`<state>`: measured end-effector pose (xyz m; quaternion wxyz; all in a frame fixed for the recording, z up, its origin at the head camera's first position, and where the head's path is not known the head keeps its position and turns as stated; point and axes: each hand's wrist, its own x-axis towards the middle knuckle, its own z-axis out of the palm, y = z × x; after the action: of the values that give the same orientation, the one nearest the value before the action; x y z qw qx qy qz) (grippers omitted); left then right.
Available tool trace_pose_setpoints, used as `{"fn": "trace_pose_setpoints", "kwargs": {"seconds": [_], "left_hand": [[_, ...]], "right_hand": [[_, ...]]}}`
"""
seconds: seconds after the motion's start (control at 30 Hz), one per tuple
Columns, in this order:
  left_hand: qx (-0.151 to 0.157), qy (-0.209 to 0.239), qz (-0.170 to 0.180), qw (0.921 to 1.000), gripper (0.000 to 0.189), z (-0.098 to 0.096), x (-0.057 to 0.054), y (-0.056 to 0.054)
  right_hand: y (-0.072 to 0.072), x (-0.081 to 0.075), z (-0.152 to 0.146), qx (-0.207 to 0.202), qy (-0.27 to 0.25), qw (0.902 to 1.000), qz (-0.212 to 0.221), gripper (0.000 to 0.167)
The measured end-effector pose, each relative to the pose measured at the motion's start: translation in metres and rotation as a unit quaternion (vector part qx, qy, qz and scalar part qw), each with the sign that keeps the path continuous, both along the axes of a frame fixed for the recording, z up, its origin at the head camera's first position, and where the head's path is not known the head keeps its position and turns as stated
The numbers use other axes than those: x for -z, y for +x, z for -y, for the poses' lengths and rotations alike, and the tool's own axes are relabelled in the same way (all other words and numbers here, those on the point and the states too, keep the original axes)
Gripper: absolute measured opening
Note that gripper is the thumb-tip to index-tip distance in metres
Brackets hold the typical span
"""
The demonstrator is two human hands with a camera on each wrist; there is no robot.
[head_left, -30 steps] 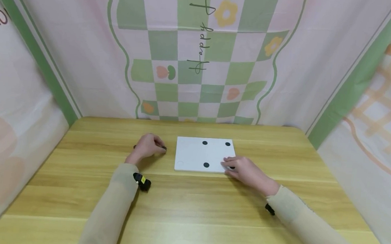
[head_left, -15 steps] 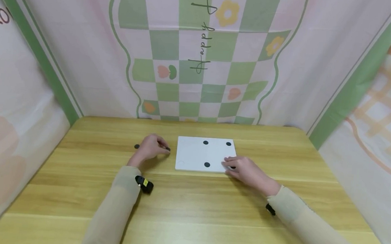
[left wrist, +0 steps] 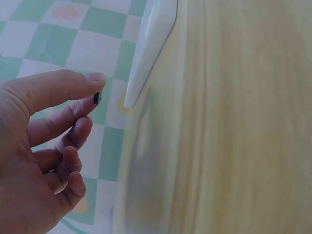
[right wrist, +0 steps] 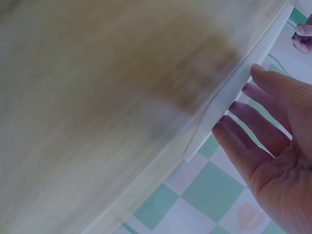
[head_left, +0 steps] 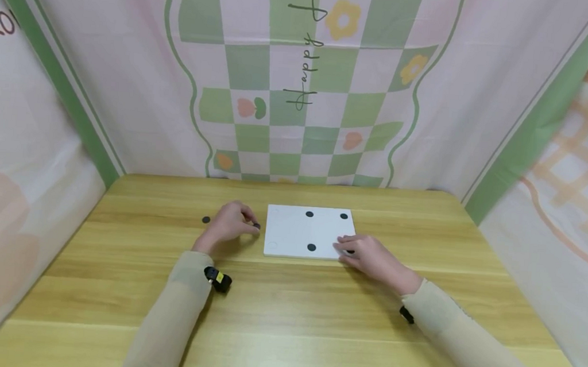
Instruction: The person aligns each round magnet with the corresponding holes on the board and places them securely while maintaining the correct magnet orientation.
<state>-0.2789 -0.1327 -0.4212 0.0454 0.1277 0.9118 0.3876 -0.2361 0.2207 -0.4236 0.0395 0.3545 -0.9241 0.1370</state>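
My left hand (head_left: 230,221) pinches a small black disc (left wrist: 97,99) between thumb and index finger, just left of a white rectangular board (head_left: 287,229). In the left wrist view the disc is seen nearly edge-on, and the other fingers curl loosely below it. Across the board, my right hand (head_left: 371,259) rests its fingertips on the right part, fingers spread and relaxed in the right wrist view. A black disc (head_left: 351,251) shows partly covered by that hand. More black discs lie on the board: two along the far side and one disc (head_left: 312,247) near the front edge.
Another black disc (head_left: 206,220) lies on the wooden table (head_left: 273,314), left of my left hand. A faint circle outline (head_left: 273,245) marks the board's front left corner. Behind the table hangs a green-and-white checked curtain (head_left: 286,114), with cloth walls on both sides.
My left hand has moved slightly right toward the board with the pinched disc, uncovering the loose disc on the table. The right hand has stayed in place.
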Motion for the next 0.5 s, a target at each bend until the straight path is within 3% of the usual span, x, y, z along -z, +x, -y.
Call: {"fn": "trace_pose_setpoints", "kwargs": {"seconds": [0.5], "left_hand": [[0.025, 0.007, -0.011, 0.9996, 0.015, -0.012, 0.0, 0.003]], "right_hand": [[0.0, 0.0, -0.001, -0.007, -0.004, 1.0, -0.002, 0.03]]}}
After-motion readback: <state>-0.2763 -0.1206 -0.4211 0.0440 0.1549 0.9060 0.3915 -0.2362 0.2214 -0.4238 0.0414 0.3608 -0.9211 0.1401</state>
